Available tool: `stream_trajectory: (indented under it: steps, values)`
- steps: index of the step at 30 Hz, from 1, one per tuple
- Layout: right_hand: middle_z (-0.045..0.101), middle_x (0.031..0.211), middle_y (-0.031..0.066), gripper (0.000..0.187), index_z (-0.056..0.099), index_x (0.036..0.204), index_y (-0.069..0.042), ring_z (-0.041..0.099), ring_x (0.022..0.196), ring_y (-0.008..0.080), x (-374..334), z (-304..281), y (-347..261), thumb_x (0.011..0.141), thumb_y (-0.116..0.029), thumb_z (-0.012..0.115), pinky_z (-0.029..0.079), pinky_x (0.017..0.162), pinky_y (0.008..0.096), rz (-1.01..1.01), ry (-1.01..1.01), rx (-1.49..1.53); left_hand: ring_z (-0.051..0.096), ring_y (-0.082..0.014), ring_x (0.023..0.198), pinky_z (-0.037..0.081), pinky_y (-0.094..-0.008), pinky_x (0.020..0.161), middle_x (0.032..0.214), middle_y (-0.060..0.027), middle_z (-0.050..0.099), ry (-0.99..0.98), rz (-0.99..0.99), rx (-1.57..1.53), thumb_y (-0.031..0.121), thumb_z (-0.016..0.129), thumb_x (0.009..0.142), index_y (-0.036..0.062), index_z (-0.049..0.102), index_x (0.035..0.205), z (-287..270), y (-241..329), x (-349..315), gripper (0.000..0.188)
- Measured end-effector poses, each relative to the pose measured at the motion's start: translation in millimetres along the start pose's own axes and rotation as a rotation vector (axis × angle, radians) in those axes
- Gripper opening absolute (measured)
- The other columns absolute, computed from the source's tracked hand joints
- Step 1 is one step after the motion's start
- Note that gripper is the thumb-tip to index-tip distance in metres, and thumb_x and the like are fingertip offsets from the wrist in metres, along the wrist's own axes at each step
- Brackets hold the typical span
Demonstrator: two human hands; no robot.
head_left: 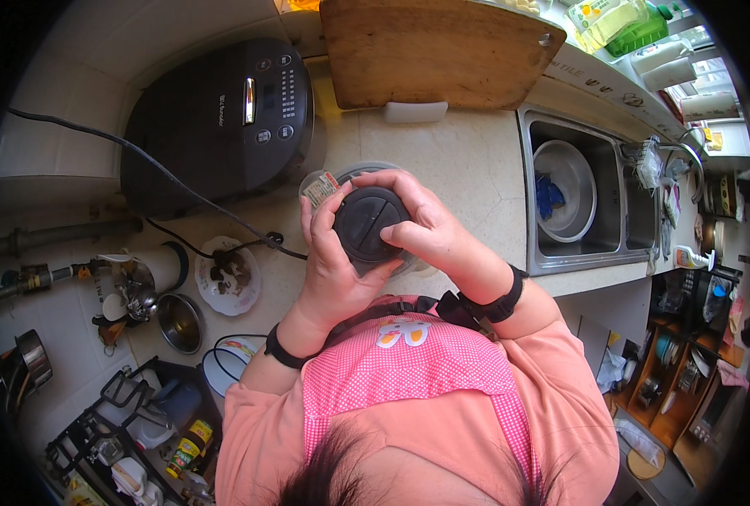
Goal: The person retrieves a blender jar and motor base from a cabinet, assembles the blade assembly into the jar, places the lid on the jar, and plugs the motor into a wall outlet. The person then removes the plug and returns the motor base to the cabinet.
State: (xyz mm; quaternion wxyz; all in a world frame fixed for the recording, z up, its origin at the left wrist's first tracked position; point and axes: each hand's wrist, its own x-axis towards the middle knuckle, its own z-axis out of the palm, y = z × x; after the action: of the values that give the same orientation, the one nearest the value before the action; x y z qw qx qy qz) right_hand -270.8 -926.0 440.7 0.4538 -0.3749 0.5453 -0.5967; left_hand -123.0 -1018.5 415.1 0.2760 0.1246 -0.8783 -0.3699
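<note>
Both my hands are wrapped round the sides of a black, round-topped appliance [360, 221], which looks like the motor head of a food chopper. A straight ridge crosses its top. My left hand [326, 266] grips its left and near side. Over the far and right side curves my right hand [425, 223], its thumb lying on the top. Part of a clear rim [379, 167] shows beyond my fingers; the rest below is hidden. A black cord [210, 202] runs from the upper left to beside my left hand. A printed label [321, 189] shows by my left fingertips.
A black rice cooker [215, 126] stands back left, and a wooden cutting board [434, 55] leans at the back. The sink [531, 244] on the right holds a metal basin [590, 198]. A plate with dark scraps [215, 295] and a stove grate [109, 413] are on the left.
</note>
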Motion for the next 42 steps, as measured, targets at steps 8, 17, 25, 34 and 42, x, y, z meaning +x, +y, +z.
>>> stream_trajectory:
  steps: [8,17,25,34,42]
  values:
    - [0.047,0.119,0.0127,0.057,0.045,0.123,0.002,0.046,0.115,0.0205,2.0,-2.0,4.9,0.068,-0.006,0.054,0.036,0.101,0.0323,-0.019,-0.001,-0.03,0.043,-0.0362,0.123,0.01,-0.061,0.108,0.134,-0.0184,0.04,-0.008,0.003,-0.017,0.028,0.081,0.067,0.0003,0.022,0.134,-0.7,-0.5,0.8,0.094]
    - [0.048,0.117,0.0136,0.056,0.046,0.122,0.001,0.047,0.114,0.0236,0.8,0.6,5.2,0.067,-0.005,0.054,0.036,0.1,0.0334,-0.044,0.021,-0.032,0.045,-0.0355,0.122,0.01,-0.0606,0.108,0.133,-0.0183,0.041,0.004,0.012,-0.012,0.028,0.082,0.067,0.0005,0.022,0.134,-1.5,1.7,1.8,0.094]
    - [0.048,0.116,0.0142,0.054,0.046,0.121,0.001,0.048,0.113,0.0242,0.7,0.2,4.8,0.068,-0.006,0.053,0.037,0.1,0.0336,-0.023,0.018,-0.065,0.044,-0.0356,0.121,0.009,-0.0611,0.108,0.133,-0.0185,0.041,0.008,0.008,-0.006,0.028,0.082,0.067,0.0001,0.022,0.134,-0.8,1.8,1.9,0.094]
    - [0.048,0.116,0.0143,0.054,0.046,0.121,0.001,0.048,0.113,0.0234,0.5,0.7,2.1,0.068,-0.005,0.053,0.037,0.1,0.033,-0.009,0.02,-0.05,0.043,-0.0365,0.123,0.009,-0.0616,0.108,0.134,-0.0187,0.04,-0.013,-0.001,-0.002,0.028,0.081,0.068,-0.0003,0.022,0.134,-1.8,2.0,1.2,0.093]
    - [0.049,0.117,0.0145,0.054,0.047,0.121,0.001,0.048,0.113,0.0234,0.5,0.2,2.9,0.068,-0.006,0.054,0.037,0.1,0.0335,-0.012,0.018,-0.058,0.044,-0.0346,0.124,0.002,-0.0557,0.111,0.134,-0.0177,0.044,-0.018,-0.012,-0.041,0.027,0.079,0.072,0.0035,0.018,0.136,-1.8,2.8,1.4,0.092]
